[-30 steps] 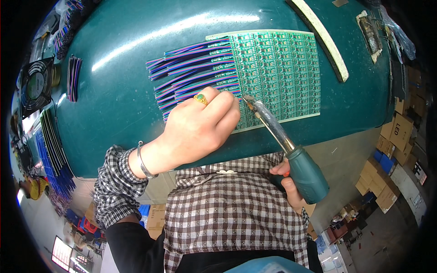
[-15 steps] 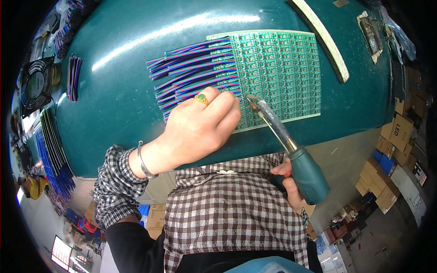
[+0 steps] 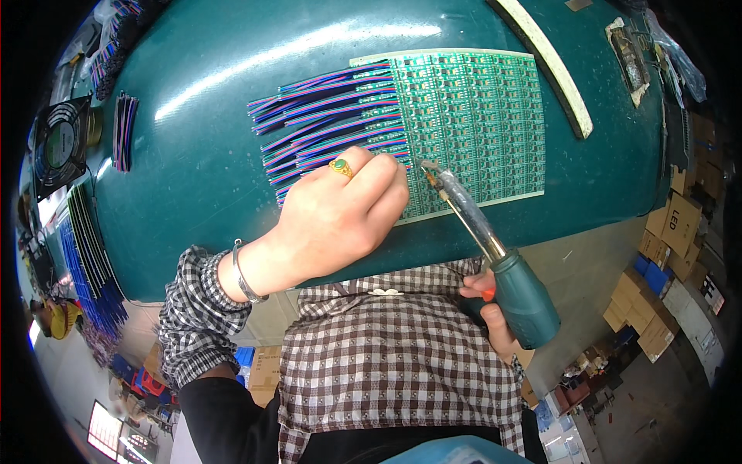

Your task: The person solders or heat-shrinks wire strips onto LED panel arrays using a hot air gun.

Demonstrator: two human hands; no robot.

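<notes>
A green circuit board panel point(image 3: 475, 116) lies on the dark green table point(image 3: 209, 116). Several multicoloured ribbon wires point(image 3: 325, 116) fan out from its left edge. My left hand point(image 3: 340, 216), with a gold ring and a bracelet, rests on the wires at the board's lower left edge, fingers curled and pressing on them. My right hand point(image 3: 483, 309) grips the teal handle of a soldering iron point(image 3: 495, 255). The iron's tip touches the board just right of my left fingertips.
A black fan point(image 3: 58, 143) and a small wire bundle point(image 3: 124, 131) sit at the table's left. Stacks of blue and black wire strips point(image 3: 85, 255) lie along the left edge. A pale strip point(image 3: 553, 66) lies at the upper right. Cardboard boxes point(image 3: 657, 309) stand on the floor to the right.
The soldering iron's tip has shifted slightly along the board's lower left edge. My left hand stays on the wires.
</notes>
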